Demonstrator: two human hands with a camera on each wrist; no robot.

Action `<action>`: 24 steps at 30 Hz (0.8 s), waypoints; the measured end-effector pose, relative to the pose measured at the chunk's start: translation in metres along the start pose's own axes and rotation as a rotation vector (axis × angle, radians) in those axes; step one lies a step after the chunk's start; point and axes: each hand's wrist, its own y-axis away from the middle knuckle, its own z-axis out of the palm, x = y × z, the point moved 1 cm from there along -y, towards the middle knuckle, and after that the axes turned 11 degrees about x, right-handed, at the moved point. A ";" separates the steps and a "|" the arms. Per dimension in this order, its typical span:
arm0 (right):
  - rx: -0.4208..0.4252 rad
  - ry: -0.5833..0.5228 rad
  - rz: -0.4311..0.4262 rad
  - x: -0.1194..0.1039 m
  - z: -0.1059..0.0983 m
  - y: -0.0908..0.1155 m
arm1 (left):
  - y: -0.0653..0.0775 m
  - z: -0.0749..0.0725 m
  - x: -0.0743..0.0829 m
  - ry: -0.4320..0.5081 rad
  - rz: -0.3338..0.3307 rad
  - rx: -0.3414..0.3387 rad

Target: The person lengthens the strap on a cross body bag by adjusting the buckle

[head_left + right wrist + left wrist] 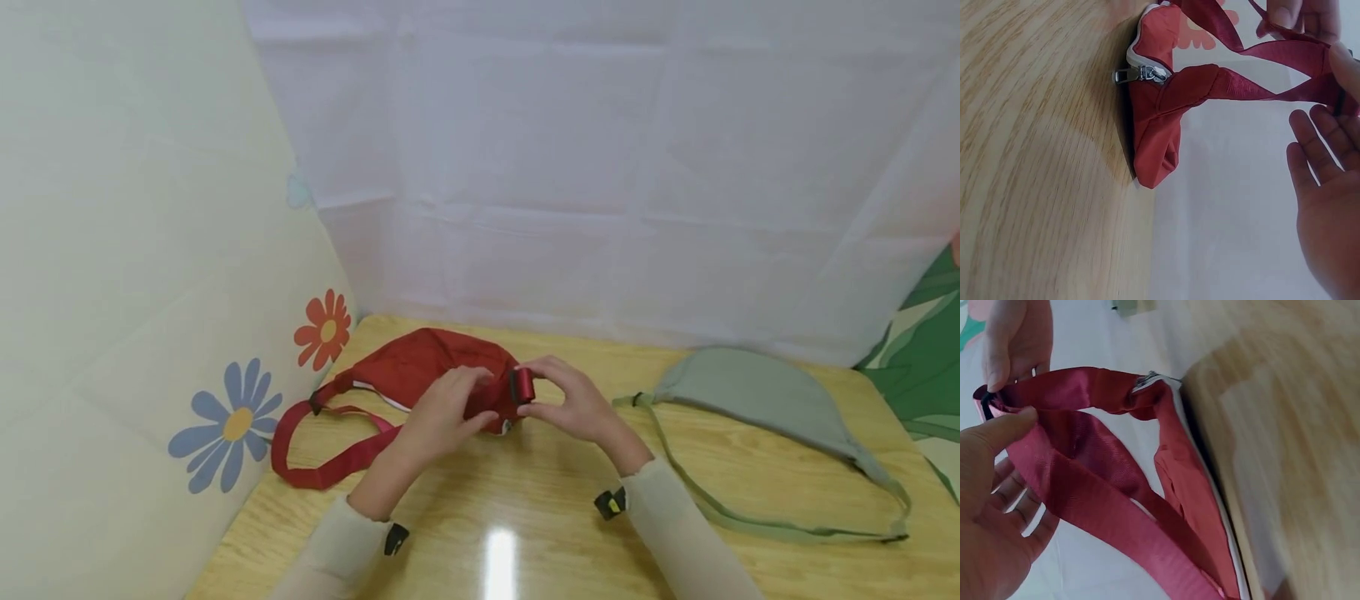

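Observation:
A red waist bag [431,354] lies on the table, its strap [337,467] looping out to the left. My right hand [573,404] pinches the strap between thumb and fingers at a black buckle piece [1340,99], where the webbing folds over. Just left of it, my left hand [442,417] holds the red webbing [1104,500] with its thumb on top and the other fingers spread below. Both hands hold the strap raised above the table. A metal zipper pull [1141,74] hangs at the end of the bag's white-edged zipper.
On the right of the table lies a grey-green waist bag [750,396] with its strap [787,529] looped toward the front. White cloth [525,167] hangs behind the wooden table [540,533], and a flower-printed sheet [150,250] borders the left side.

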 end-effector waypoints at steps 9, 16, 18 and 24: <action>0.033 0.012 0.008 0.004 -0.002 0.001 | 0.004 0.005 -0.001 -0.114 0.042 0.000; 0.026 0.008 0.014 0.005 -0.004 0.001 | 0.004 0.001 0.001 -0.052 0.069 0.019; 0.022 0.005 0.002 0.005 -0.003 0.001 | 0.002 0.002 0.002 -0.033 0.087 0.021; 0.012 0.004 -0.010 0.004 -0.001 0.000 | -0.001 0.004 0.006 0.008 0.091 0.010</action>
